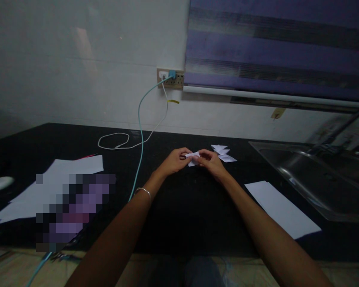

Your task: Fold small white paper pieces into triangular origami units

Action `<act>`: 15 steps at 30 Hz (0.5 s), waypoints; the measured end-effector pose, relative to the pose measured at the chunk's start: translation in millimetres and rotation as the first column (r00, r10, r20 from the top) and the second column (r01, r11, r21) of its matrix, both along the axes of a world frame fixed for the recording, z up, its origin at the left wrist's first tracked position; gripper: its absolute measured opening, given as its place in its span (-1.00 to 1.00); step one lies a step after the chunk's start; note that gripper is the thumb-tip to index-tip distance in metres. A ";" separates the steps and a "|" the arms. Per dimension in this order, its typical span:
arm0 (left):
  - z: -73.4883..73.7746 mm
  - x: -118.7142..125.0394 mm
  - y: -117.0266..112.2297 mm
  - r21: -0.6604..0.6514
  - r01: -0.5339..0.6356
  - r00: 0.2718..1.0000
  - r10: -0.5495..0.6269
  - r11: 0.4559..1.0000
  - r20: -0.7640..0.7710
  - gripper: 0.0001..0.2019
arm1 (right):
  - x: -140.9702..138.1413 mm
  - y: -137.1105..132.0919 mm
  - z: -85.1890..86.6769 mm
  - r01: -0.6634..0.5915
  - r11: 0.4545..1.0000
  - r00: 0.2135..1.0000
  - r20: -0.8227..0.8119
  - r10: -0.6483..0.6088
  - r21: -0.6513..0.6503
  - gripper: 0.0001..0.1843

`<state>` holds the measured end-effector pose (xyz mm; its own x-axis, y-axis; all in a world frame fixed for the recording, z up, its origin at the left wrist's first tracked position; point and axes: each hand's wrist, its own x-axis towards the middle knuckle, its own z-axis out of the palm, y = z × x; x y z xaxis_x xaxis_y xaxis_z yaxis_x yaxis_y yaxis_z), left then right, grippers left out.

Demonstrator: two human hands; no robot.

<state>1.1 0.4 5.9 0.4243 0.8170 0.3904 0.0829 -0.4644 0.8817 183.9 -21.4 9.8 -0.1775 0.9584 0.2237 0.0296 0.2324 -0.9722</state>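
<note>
A small folded piece of white paper (193, 159) is held between my two hands, above the black countertop (194, 215). My left hand (176, 161) pinches its left side, thumb in front and fingers curled behind. On the other side, my right hand (211, 161) grips the right edge in the same way, its thumb over the front. Just beyond my right hand lie several folded paper pieces (223, 152) with pointed corners, partly overlapping in a row. The fingertips behind the held paper are hidden.
Loose white sheets (66, 166) lie on the left, beside a pixelated purple object (83, 203). A white sheet stack (283, 207) rests near the metal sink (317, 179). A teal cable (140, 119) and white cable (131, 146) run from the wall socket (170, 78).
</note>
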 end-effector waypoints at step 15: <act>6.1 -0.4 -4.7 0.033 -0.078 0.997 0.078 0.996 -0.021 -0.80 | 2.2 6.9 -6.7 0.069 0.995 0.998 -0.001 -0.069 0.072 -0.70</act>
<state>0.6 -4.3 11.9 0.3688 0.8354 0.4076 0.1398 -0.4834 0.8642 186.2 -14.5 3.1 -0.1122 0.9497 0.2925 0.0494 0.2993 -0.9529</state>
